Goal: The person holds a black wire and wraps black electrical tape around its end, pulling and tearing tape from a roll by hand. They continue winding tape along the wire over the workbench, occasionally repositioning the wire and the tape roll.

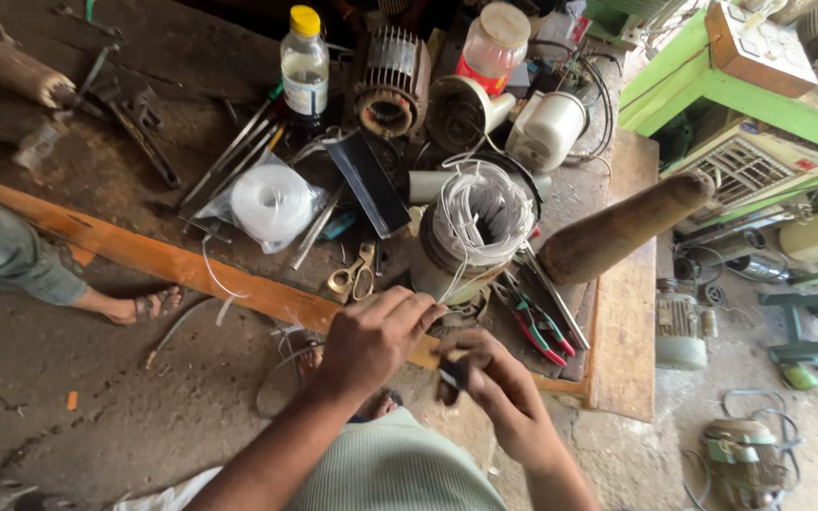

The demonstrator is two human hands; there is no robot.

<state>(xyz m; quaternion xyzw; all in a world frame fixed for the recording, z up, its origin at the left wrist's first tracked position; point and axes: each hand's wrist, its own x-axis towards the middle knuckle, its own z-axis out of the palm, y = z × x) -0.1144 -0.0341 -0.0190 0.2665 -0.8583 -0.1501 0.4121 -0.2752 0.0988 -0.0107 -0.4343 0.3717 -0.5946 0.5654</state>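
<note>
you are pinching a small dark piece (451, 377) at lower centre, right hand (508, 393) fingers clamped on it. your left hand (371, 338) is closing together on a white wire (453, 274) running up-right to the wound stator (478, 227) on the surface.

Landmark: the wound motor stator (478, 227). Far up-left of it, clear bottle (305, 66), yellow cap, white-blue label. Straight above, clear jar (492, 45), red label, pale lid. Just left, clear plastic bag (272, 203) with a white roll inside. Far up-right, white-faced switchboard (759, 43) with printed markings.
</note>
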